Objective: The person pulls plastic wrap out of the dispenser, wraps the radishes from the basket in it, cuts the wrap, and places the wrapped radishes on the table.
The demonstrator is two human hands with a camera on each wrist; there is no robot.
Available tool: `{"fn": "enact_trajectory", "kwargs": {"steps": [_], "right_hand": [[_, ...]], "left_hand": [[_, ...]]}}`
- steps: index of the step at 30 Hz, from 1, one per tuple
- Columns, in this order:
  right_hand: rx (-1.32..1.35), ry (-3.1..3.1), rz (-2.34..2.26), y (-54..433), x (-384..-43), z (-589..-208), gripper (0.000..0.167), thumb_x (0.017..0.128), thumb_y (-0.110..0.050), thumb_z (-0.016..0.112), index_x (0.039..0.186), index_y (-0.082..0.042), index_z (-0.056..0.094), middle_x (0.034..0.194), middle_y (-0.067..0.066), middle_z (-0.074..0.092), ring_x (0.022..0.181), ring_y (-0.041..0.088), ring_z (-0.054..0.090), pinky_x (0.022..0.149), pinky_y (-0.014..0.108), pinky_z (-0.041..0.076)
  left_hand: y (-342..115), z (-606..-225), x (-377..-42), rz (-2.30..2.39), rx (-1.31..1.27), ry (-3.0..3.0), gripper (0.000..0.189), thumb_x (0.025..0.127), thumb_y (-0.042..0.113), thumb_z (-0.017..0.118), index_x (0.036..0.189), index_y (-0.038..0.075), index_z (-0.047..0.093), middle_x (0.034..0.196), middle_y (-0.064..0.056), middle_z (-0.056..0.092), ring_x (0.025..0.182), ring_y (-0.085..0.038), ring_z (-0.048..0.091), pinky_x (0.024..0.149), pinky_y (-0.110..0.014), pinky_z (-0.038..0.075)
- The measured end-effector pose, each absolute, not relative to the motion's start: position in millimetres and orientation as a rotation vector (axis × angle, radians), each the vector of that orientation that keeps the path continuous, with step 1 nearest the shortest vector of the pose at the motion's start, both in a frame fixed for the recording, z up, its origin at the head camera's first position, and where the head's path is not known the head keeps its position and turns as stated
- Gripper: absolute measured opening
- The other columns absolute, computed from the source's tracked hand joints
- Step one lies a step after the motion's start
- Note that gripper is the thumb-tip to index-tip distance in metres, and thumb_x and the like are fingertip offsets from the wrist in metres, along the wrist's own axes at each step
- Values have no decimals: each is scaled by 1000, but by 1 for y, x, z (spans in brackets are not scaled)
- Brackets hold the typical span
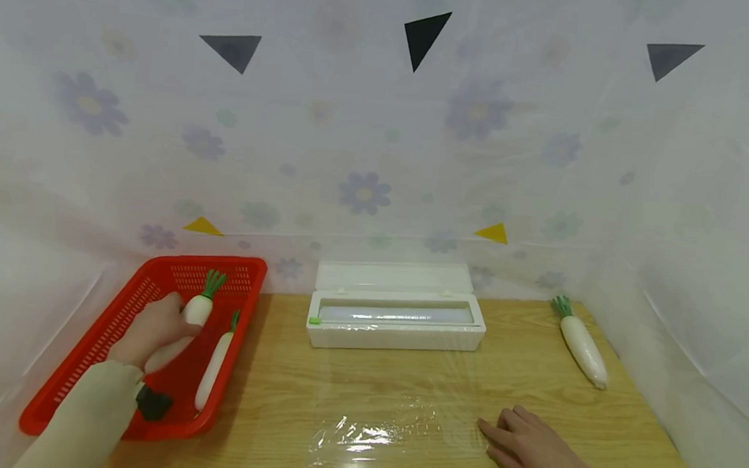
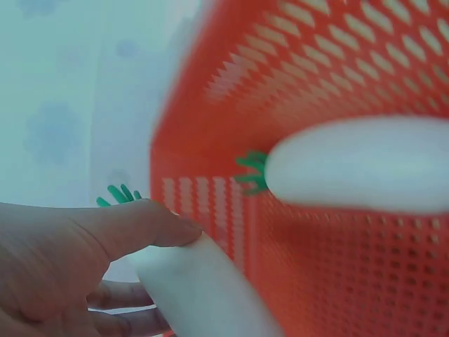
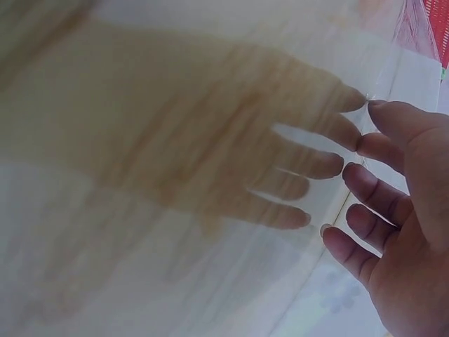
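Note:
In the head view my left hand (image 1: 155, 327) grips a white radish (image 1: 198, 310) with green leaves inside the red basket (image 1: 255, 284). The left wrist view shows the thumb and fingers of that hand around the radish (image 2: 200, 288). A second white radish (image 1: 213, 371) lies along the basket's right side. My right hand (image 1: 532, 448) rests on the wooden table with loosely bent fingers, right of a sheet of clear plastic wrap (image 1: 367, 433). In the right wrist view its fingertips touch a glossy surface that mirrors them, and nothing shows in its grasp.
A white cling film dispenser (image 1: 396, 337) stands at the table's back middle, its lid raised and a roll inside. Another white radish (image 1: 584, 350), with a shiny wrapped look, lies at the back right. Patterned white curtains (image 1: 369, 118) enclose the table.

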State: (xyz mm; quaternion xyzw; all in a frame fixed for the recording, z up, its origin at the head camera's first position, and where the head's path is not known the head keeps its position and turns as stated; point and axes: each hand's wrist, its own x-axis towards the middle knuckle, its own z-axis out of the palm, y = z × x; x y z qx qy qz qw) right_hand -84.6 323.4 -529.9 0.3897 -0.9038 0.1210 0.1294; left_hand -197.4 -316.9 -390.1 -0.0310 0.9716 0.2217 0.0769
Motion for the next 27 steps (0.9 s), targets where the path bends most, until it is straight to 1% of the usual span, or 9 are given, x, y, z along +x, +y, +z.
{"fn": "enact_trajectory", "kwargs": {"steps": [8, 13, 17, 22, 24, 27], "right_hand": [[1151, -2606, 354, 328, -85, -531, 37, 95, -27, 78, 128, -11, 74, 96, -19, 50, 85, -3, 37, 66, 20, 39], [1158, -2609, 351, 329, -85, -529, 37, 95, -27, 78, 128, -11, 74, 96, -19, 50, 83, -4, 36, 65, 19, 38], [1172, -2590, 336, 326, -84, -528, 37, 94, -26, 79, 127, -10, 75, 94, -18, 49, 83, -3, 35, 65, 17, 37], [1165, -2586, 332, 325, -84, -527, 37, 93, -26, 79, 127, -11, 75, 95, -18, 48, 83, -3, 35, 65, 17, 37], [1163, -2596, 330, 326, -84, -527, 37, 94, -26, 79, 127, -11, 75, 94, -19, 48, 83, -3, 35, 65, 18, 37], [1160, -2608, 320, 327, -85, -527, 37, 95, -27, 78, 127, -11, 75, 94, -19, 48, 82, -3, 34, 65, 18, 38]], "left_hand": [[-272, -374, -189, 670, 50, 3049, 50, 87, 22, 78, 116, -10, 54, 104, -26, 67, 84, -35, 65, 74, -55, 56], [-233, -357, -175, 617, 85, 3127, 51, 85, 20, 81, 118, -9, 54, 103, -25, 64, 85, -39, 66, 73, -59, 56], [-205, -348, -162, 597, 132, 3144, 52, 86, 17, 81, 121, -8, 53, 104, -24, 62, 84, -37, 65, 74, -59, 58], [-173, -351, -149, 628, 200, 3139, 56, 85, 16, 85, 128, -3, 55, 111, -20, 63, 89, -33, 63, 79, -58, 59], [-160, -357, -142, 639, 250, 3148, 55, 83, 16, 87, 127, -1, 58, 111, -18, 65, 91, -33, 64, 81, -57, 59], [-143, -369, -133, 638, 375, 3175, 51, 80, 14, 90, 122, 0, 64, 107, -16, 67, 89, -32, 66, 80, -55, 59]]}}
